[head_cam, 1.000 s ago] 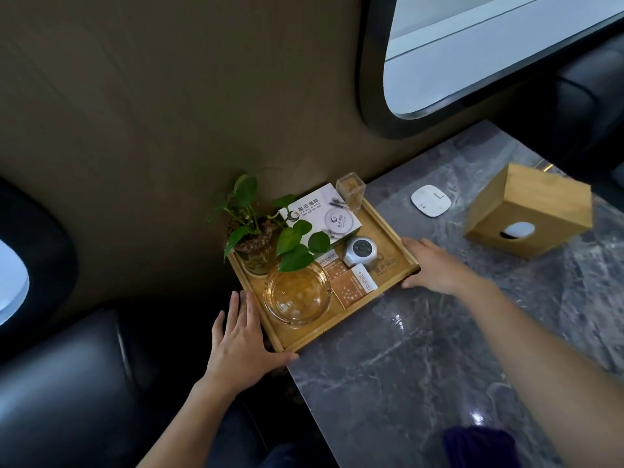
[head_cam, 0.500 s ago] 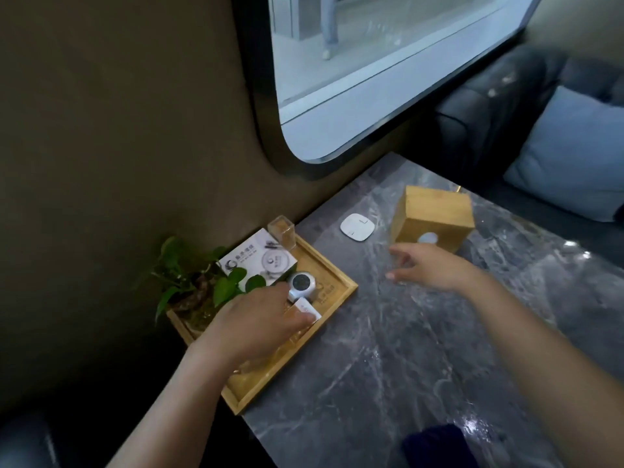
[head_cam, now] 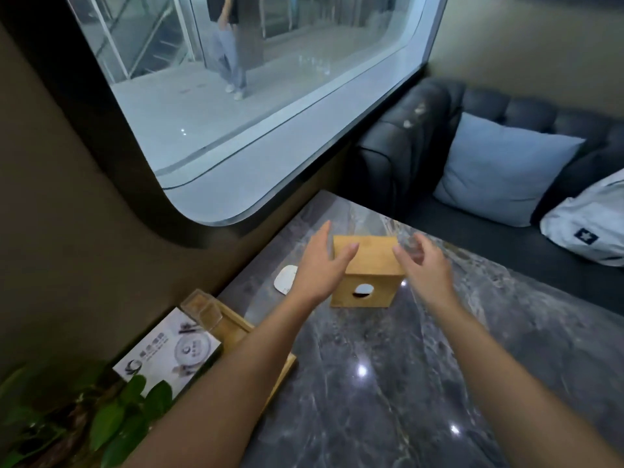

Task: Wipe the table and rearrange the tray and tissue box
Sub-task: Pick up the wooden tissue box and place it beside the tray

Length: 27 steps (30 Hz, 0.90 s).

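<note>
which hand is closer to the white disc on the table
Left. The left hand hovers right beside the white disc, its thumb over the tissue box. The right hand is on the box's far side, away from the disc.

The tray [head_cam: 236, 327] is largely covered by the left forearm; only its far corner and part of one rim are seen. The plant [head_cam: 111, 420] is cut off by the left and bottom edges. The white pad [head_cam: 285, 278] is partly hidden behind the left hand [head_cam: 319, 268]. The right hand [head_cam: 422, 265] is motion-blurred, so contact with the tissue box [head_cam: 366, 275] cannot be judged. The print on the card [head_cam: 172, 352] is too small to be read. The bag [head_cam: 587, 224] is cropped by the right edge.
</note>
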Available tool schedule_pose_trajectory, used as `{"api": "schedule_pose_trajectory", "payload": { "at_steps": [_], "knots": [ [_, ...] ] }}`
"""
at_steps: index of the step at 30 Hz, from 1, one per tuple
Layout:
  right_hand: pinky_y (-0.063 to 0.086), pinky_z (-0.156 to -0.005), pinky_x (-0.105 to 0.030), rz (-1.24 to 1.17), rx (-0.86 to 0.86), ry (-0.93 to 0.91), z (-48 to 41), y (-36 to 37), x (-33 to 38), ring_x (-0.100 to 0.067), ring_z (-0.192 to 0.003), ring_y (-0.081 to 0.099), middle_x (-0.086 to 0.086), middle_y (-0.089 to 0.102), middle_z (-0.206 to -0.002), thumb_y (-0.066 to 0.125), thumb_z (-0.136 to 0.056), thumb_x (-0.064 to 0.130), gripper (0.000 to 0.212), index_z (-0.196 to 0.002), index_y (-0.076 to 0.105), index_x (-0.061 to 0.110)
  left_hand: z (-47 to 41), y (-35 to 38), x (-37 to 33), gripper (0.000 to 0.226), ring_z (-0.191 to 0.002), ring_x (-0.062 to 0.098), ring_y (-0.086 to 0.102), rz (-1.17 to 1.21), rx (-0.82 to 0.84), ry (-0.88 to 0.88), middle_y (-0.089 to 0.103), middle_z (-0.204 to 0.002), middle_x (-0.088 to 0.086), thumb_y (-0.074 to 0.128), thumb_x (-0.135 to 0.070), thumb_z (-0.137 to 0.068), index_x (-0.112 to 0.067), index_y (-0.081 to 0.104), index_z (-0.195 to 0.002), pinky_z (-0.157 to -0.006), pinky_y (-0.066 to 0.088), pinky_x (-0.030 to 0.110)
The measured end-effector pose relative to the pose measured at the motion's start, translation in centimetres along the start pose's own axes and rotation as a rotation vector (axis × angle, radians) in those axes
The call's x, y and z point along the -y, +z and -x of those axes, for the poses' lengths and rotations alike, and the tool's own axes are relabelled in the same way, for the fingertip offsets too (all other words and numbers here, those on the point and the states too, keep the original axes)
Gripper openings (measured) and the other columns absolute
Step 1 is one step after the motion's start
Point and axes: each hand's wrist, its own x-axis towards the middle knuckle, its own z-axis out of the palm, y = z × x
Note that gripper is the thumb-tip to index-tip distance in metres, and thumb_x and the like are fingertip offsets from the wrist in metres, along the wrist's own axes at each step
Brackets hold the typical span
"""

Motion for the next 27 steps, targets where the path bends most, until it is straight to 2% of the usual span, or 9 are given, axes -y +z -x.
{"api": "schedule_pose_trajectory", "payload": {
  "at_steps": [4, 6, 8, 12, 16, 18, 22, 24, 27],
  "knots": [
    [0.024, -0.114, -0.042, -0.351, 0.234, 0.168, -0.9, 2.2, -2.1, -0.021, -0.138, 0.026, -0.002, 0.022, -0.154, 0.057, -0.082, 0.048, 0.082, -0.145, 0.010, 0.028, -2.4, 2.0, 3.2, 0.079, -0.146, 0.023, 0.009, 0.173, 0.059, -0.144, 0.005, -0.160, 0.000, 0.046, -0.057, -0.087, -0.031, 0.002, -0.148, -0.119, 0.014, 0.051],
    [0.033, -0.109, -0.040, -0.509, 0.326, 0.181, -0.7, 3.0, -3.2, -0.020, -0.132, 0.038, -0.003, 0.030, -0.151, 0.065, -0.073, 0.047, 0.091, -0.145, 0.011, 0.030, -2.6, 2.7, 4.2, 0.088, -0.145, 0.024, 0.015, 0.256, 0.120, -0.199, 0.008, -0.159, 0.000, 0.051, -0.062, -0.081, -0.034, 0.001, -0.147, -0.117, 0.019, 0.050],
    [0.045, -0.095, -0.033, -0.662, 0.379, 0.182, -0.7, 3.1, -3.8, -0.018, -0.121, 0.050, -0.004, 0.044, -0.142, 0.075, -0.069, 0.033, 0.096, -0.145, 0.016, 0.028, -2.4, 3.0, 5.2, 0.105, -0.136, 0.023, 0.032, 0.341, 0.222, -0.210, 0.022, -0.154, 0.001, 0.063, -0.063, -0.065, -0.038, 0.001, -0.146, -0.107, 0.038, 0.039],
    [0.046, -0.095, -0.034, -0.548, 0.524, 0.053, -1.0, 2.4, -4.7, -0.017, -0.121, 0.050, -0.003, 0.049, -0.133, 0.083, -0.055, 0.014, 0.113, -0.143, 0.015, 0.033, -2.8, 2.5, 7.4, 0.122, -0.136, 0.020, 0.031, 0.179, 0.418, -0.077, 0.019, -0.152, -0.001, 0.080, -0.026, -0.068, -0.041, -0.016, -0.143, -0.104, 0.040, 0.031],
    [0.044, -0.099, -0.034, -0.363, 0.550, -0.002, -0.4, 2.1, -4.1, -0.016, -0.126, 0.042, 0.001, 0.039, -0.140, 0.076, -0.067, -0.004, 0.114, -0.142, 0.001, 0.038, -2.9, 1.4, 7.5, 0.107, -0.138, 0.021, 0.029, 0.205, 0.356, -0.050, 0.022, -0.152, 0.002, 0.071, -0.017, -0.080, -0.037, -0.011, -0.145, -0.111, 0.036, 0.043],
    [0.039, -0.106, -0.038, -0.392, 0.506, -0.019, 0.0, 2.3, -3.7, -0.018, -0.129, 0.040, -0.002, 0.039, -0.141, 0.072, -0.070, -0.006, 0.105, -0.144, 0.007, 0.031, -2.5, 0.6, 6.9, 0.102, -0.137, 0.020, 0.030, 0.219, 0.345, -0.043, 0.023, -0.151, 0.001, 0.068, -0.016, -0.082, -0.037, -0.009, -0.146, -0.109, 0.037, 0.038],
    [0.044, -0.097, -0.019, -0.392, 0.489, -0.023, 0.5, 2.4, -1.6, -0.017, -0.128, 0.043, -0.002, 0.042, -0.139, 0.069, -0.074, -0.005, 0.092, -0.145, 0.016, 0.017, -1.6, -2.5, 5.3, 0.075, -0.125, 0.010, 0.037, 0.192, 0.307, -0.010, 0.033, -0.138, -0.011, 0.057, -0.027, -0.089, -0.034, 0.008, -0.146, -0.093, 0.041, 0.021],
    [0.048, -0.098, -0.031, -0.344, 0.486, -0.016, 0.8, 2.9, -0.3, -0.019, -0.125, 0.046, -0.006, 0.044, -0.139, 0.068, -0.078, 0.004, 0.083, -0.145, 0.018, 0.014, -1.4, -4.1, 5.1, 0.050, -0.120, 0.011, 0.046, 0.092, 0.216, -0.003, 0.047, -0.128, -0.015, 0.052, -0.044, -0.090, -0.038, 0.031, -0.135, -0.099, 0.042, 0.031],
    [0.059, -0.075, -0.039, -0.356, 0.535, 0.081, 1.6, 4.5, 0.8, -0.023, -0.111, 0.056, -0.011, 0.051, -0.132, 0.064, -0.084, 0.014, 0.073, -0.144, 0.022, 0.015, -1.0, -5.8, 5.6, 0.053, -0.113, 0.019, 0.056, -0.214, 0.071, -0.071, 0.061, -0.121, -0.005, 0.043, -0.064, -0.083, -0.033, 0.044, -0.127, -0.099, 0.046, 0.048]
  ]
}}
